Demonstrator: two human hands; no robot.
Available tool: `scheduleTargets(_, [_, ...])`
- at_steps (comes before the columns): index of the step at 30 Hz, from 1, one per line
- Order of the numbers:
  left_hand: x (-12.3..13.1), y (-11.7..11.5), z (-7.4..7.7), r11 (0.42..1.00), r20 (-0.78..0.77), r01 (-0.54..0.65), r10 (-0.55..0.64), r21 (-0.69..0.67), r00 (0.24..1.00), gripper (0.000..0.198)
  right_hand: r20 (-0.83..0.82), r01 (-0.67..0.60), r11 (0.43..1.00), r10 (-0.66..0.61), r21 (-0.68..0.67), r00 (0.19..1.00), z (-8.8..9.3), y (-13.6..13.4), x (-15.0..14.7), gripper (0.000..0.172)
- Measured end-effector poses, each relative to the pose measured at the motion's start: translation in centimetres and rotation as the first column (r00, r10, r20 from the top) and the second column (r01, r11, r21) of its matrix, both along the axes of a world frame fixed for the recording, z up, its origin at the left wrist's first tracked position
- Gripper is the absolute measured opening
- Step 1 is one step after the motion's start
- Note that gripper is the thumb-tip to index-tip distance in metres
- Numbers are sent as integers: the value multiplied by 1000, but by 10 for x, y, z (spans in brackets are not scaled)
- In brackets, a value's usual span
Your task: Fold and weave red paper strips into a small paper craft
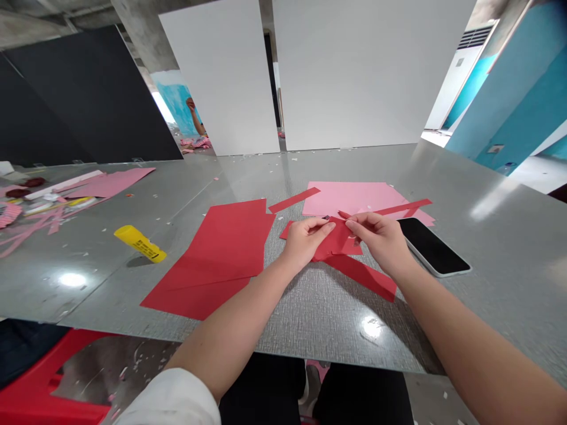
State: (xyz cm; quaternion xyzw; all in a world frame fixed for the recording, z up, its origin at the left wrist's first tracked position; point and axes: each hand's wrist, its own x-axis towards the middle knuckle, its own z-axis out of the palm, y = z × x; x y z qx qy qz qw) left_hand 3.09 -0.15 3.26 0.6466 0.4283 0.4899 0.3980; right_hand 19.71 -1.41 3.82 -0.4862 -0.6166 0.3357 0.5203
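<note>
Between my two hands is a small piece of red paper (337, 235), raised a little above the table. My left hand (305, 241) pinches its left side with thumb and forefinger. On its right side, my right hand (378, 236) pinches it too, thumb against fingers. Under and around the hands lie red paper strips (365, 276) and scraps, partly hidden by the hands. Pink paper sheets (354, 198) lie just behind. Large red paper sheets (221, 254) rest to the left of my left forearm.
A yellow glue stick (140, 243) is at the left, and a phone (434, 247) lies face up beside my right hand. Pink paper and strips (110, 184) clutter the far left. White panels (354, 71) stand along the back. Another person's hand (191, 106) shows in the gap.
</note>
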Motion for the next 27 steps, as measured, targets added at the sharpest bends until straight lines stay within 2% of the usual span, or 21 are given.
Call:
scheduleTargets(3, [0, -1, -3, 999, -100, 36, -33, 34, 994, 19, 80, -29, 1000, 29, -7, 996, 1, -1, -1, 19])
scheduleTargets(5, [1, 0, -6, 994, -126, 108, -106, 8, 986, 18, 113, -16, 1000, 18, -19, 993, 0, 0, 0, 17])
scheduleTargets(7, [1, 2, -8, 980, -96, 190, -196, -62, 976, 17, 71, 27, 1000, -26, -14, 997, -2, 3, 1, 18])
scheduleTargets(9, [2, 4, -9, 965, -34, 218, -225, -147, 974, 18, -26, 77, 997, -77, -2, 997, -5, 6, 3, 19])
scheduleTargets(12, [1, 7, -8, 979, 111, 104, -85, -177, 990, 20, -73, 109, 994, -107, 14, 992, -9, 10, 6, 19])
scheduleTargets(14, [0, 9, -6, 988, 219, 3, 31, -157, 975, 21, -46, 87, 996, -86, 10, 995, -10, 11, 6, 19])
scheduleTargets(16, [0, 10, -5, 988, 282, -55, 95, -147, 955, 23, -34, 48, 999, -48, 0, 998, -10, 11, 6, 20])
scheduleTargets(23, [-2, 11, -7, 991, 301, -86, 113, -103, 947, 22, -111, 30, 999, -33, -28, 993, -8, 8, 4, 19])
scheduleTargets(27, [-3, 13, -8, 988, 320, -58, 101, -140, 942, 26, -116, 19, 999, -23, -39, 993, -10, 10, 5, 19])
